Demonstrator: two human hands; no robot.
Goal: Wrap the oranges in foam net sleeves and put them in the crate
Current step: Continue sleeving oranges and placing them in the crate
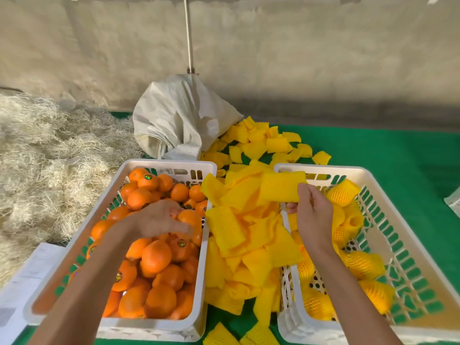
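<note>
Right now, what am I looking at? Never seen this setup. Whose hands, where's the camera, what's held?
No machine: a person works bare-handed, filmed by one wide-angle camera on their head, looking down. The left hand grips an orange in the left crate, full of bare oranges. The right hand pinches a yellow foam sleeve. Loose sleeves are piled on the green cloth between the crates. The right crate holds wrapped oranges. Behind: a white sack and straw.

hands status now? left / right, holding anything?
Left hand: fingers curled round an orange in the left crate.
Right hand: pinching a yellow foam sleeve above the loose pile.
</note>
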